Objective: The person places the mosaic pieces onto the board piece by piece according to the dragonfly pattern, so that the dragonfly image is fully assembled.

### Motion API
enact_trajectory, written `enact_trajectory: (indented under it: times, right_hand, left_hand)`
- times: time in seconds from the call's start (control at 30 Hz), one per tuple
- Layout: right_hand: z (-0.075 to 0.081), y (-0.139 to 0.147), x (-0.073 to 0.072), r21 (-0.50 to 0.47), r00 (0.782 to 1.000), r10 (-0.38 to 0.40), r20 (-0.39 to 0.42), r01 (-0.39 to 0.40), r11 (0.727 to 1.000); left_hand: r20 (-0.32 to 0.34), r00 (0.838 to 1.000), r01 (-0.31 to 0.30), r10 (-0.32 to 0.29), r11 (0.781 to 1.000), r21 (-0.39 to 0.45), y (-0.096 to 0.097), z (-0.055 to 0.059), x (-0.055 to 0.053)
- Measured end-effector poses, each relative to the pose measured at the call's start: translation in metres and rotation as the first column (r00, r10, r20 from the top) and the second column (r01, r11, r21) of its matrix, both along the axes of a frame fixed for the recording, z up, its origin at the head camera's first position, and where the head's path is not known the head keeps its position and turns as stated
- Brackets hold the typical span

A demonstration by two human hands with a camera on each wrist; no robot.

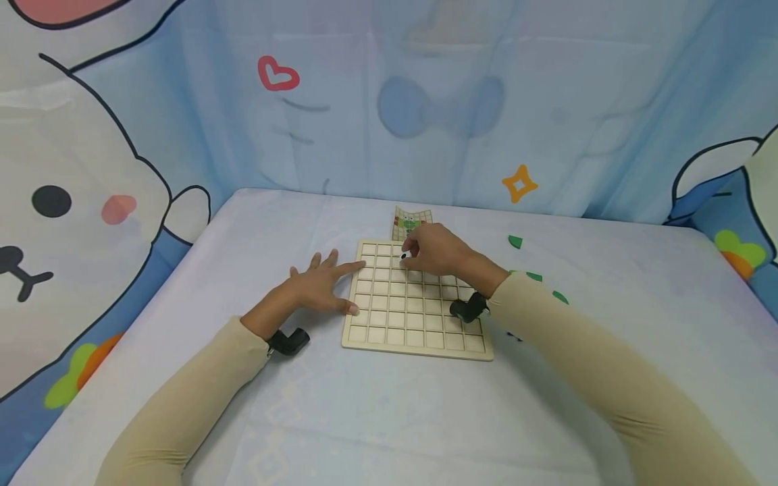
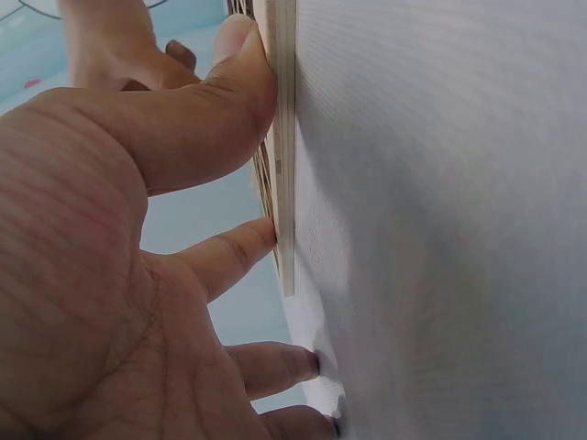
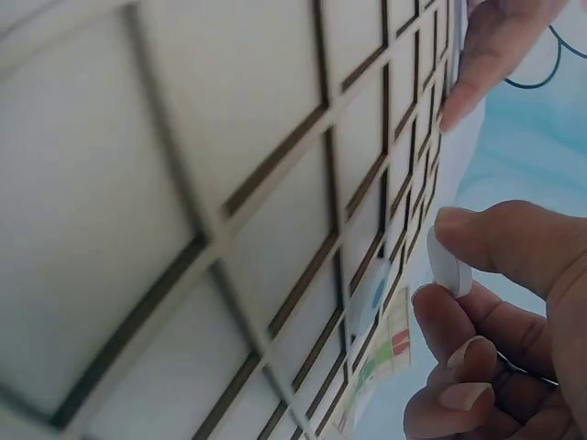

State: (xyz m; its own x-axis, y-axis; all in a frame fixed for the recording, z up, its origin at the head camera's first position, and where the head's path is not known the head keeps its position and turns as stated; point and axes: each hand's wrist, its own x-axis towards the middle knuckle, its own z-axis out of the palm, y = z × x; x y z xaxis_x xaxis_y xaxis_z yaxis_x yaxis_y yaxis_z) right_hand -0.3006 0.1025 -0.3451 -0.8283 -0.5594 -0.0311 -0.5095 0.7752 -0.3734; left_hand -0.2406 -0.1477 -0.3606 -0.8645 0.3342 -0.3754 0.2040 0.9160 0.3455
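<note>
A pale wooden grid board (image 1: pixel 398 320) with square cells lies flat on the table. My left hand (image 1: pixel 319 285) spreads its fingers at the board's left edge, thumb and index fingertip touching the rim. In the left wrist view, the thumb presses the board's side and two other fingertips rest on the cloth. Over the board's upper part, my right hand (image 1: pixel 439 250) pinches a small white piece (image 3: pixel 447 263) between thumb and index finger. Another pale piece (image 3: pixel 370 293) sits in a cell near those fingertips in the right wrist view.
Behind the board lies a picture card (image 1: pixel 413 219) with a green figure on a grid. Several green pieces (image 1: pixel 515 241) are scattered to the right, partly behind the right sleeve (image 1: pixel 583 337). Small dark-and-white pieces (image 1: pixel 514 335) lie beside the board's lower right. A printed curtain (image 1: pixel 340 135) hangs behind the table.
</note>
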Motion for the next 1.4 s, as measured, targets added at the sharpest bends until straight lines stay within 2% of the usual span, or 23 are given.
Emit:
enact_trajectory:
  times: [0.33, 0.67, 1.07, 1.4]
  right_hand:
    - [0.0, -0.01, -0.006, 0.038, 0.999, 0.023, -0.023, -0.022, 0.999]
    - [-0.002, -0.015, -0.009, 0.042, 0.999, -0.027, 0.016, 0.027, 0.999]
    - [-0.007, -0.018, -0.01, 0.07, 0.996, -0.087, -0.019, 0.088, 0.994]
    - [-0.006, -0.019, -0.009, 0.076, 0.996, -0.094, -0.001, 0.094, 0.993]
  left_hand:
    - [-0.011, 1.0, 0.009, -0.009, 1.0, -0.003, 0.001, -0.001, -0.001]
    - [-0.009, 1.0, 0.005, -0.005, 1.0, -0.009, 0.002, 0.001, 0.0]
    - [-0.004, 1.0, 0.006, -0.006, 1.0, -0.008, 0.0, 0.0, -0.001]
    - [-0.005, 1.0, 0.003, -0.003, 1.0, -0.007, 0.0, 0.0, -0.001]
